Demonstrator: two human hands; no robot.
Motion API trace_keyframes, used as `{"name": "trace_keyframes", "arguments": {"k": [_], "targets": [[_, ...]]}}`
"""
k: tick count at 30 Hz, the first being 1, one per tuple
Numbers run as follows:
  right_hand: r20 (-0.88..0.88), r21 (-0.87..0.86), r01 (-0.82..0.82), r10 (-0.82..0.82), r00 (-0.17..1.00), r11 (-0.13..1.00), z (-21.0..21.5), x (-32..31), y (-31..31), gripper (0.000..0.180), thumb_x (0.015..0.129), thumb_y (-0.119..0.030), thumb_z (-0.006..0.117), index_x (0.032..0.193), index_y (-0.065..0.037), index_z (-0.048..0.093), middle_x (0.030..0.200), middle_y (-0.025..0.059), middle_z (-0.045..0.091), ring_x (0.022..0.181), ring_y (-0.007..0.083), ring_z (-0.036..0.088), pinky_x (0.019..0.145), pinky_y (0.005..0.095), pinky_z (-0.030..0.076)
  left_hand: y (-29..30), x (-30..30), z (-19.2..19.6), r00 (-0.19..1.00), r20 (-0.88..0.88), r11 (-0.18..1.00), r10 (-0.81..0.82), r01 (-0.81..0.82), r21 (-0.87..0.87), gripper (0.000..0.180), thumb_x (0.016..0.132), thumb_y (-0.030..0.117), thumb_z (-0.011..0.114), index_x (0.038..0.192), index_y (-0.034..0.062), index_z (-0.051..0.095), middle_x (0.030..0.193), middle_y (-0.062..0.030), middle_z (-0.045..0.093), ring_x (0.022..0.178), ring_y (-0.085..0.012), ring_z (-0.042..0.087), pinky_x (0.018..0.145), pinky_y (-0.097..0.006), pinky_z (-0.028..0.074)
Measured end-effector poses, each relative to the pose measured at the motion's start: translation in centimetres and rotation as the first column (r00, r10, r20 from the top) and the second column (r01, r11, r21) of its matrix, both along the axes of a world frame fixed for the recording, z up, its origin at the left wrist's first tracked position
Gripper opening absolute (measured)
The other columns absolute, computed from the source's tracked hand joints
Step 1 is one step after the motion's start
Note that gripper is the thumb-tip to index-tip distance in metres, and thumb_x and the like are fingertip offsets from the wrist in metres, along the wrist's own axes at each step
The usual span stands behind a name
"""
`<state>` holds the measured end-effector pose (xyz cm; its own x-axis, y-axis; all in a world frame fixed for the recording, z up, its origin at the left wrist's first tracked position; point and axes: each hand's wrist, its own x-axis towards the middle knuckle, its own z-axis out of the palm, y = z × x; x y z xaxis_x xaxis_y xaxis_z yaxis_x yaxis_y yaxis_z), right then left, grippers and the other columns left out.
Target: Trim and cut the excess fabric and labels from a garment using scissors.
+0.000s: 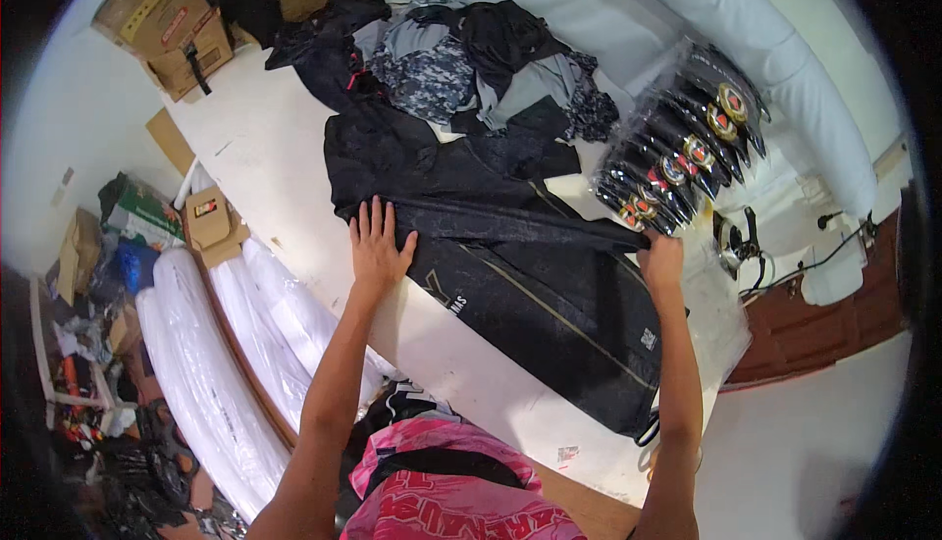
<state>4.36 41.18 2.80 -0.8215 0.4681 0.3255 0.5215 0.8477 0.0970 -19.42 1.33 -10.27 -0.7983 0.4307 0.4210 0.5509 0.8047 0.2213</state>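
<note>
A black long-sleeved top [549, 319] with thin gold lines and pale print is spread on the white table [265, 148]. One of its sleeves lies folded across the body from left to right. My left hand [381, 251] rests flat on the cloth at the left end of this fold, fingers spread. At the other end, my right hand [662, 260] is closed on the sleeve's end, its fingertips partly hidden. The lower part of the top reaches toward the table's near right edge.
Behind the top lies a heap of black, grey and patterned clothes [432, 74]. Black packages [677, 153] in clear plastic with round gold emblems sit at the right, near a dark metal device [736, 241]. White plastic-wrapped rolls [201, 354] stand left of the table; a cardboard box [162, 25] is far left.
</note>
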Motion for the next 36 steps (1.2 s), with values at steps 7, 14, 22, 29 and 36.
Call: {"name": "trace_keyframes", "arguments": {"k": [7,14,22,29,36], "targets": [[-0.257,-0.157,0.323,-0.354,0.899,0.933,-1.1,10.4,-2.6,0.030,0.068,-0.011,0.059,0.096,-0.004,0.069,0.077,0.0213,0.066,0.076,0.0395,0.062,0.081,0.0439,0.046,0.4,-0.2,-0.9,0.997,-0.073,1.000,0.028,-0.029,-0.009,0.069,0.089,0.051,0.046,0.134,-0.0013,0.047,0.146,-0.0221,0.035,0.136,-0.0397,0.029,0.111,-0.053,0.021],[-0.328,-0.141,0.356,-0.383,0.863,0.924,-5.9,19.6,-8.2,0.029,0.072,-0.008,0.063,0.100,-0.011,0.071,0.074,0.0076,0.062,0.065,0.0244,0.056,0.082,0.0364,0.038,0.2,-0.2,-0.7,1.000,-0.013,1.000,-0.002,0.002,-0.027,0.074,0.090,0.050,0.047,0.140,-0.0028,0.036,0.146,-0.0250,0.032,0.136,-0.0448,0.026,0.111,-0.054,0.020],[-0.427,-0.002,0.437,-0.396,0.813,0.900,-5.6,21.5,-12.2,0.025,0.068,-0.006,0.067,0.093,-0.011,0.065,0.116,0.0105,0.053,0.110,0.0314,0.047,0.096,0.0450,0.034,0.5,0.9,2.1,0.996,0.007,0.984,-0.090,0.088,0.153,0.077,0.085,0.034,0.064,0.148,0.0147,0.024,0.147,-0.0290,0.026,0.136,-0.0505,0.020,0.109,-0.058,0.021],[-0.350,-0.110,0.402,-0.414,0.840,0.909,-7.0,21.6,-13.1,0.029,0.065,-0.003,0.068,0.093,-0.009,0.064,0.108,0.0085,0.058,0.108,0.0300,0.050,0.097,0.0445,0.035,3.2,2.7,3.9,0.852,-0.173,0.868,-0.494,0.495,-0.043,0.044,0.081,0.018,0.066,0.124,0.0112,0.058,0.141,-0.0154,0.041,0.136,-0.0354,0.031,0.111,-0.055,0.022],[-0.470,-0.079,0.357,-0.350,0.810,0.931,-6.1,23.6,-12.4,0.024,0.064,-0.003,0.069,0.087,-0.010,0.067,0.089,0.0056,0.061,0.092,0.0265,0.056,0.082,0.0401,0.041,4.0,0.9,5.7,0.748,-0.291,0.795,-0.597,0.601,-0.085,0.015,0.084,0.010,0.059,0.096,0.0060,0.067,0.109,-0.0073,0.064,0.115,-0.0289,0.054,0.107,-0.052,0.029]]}}
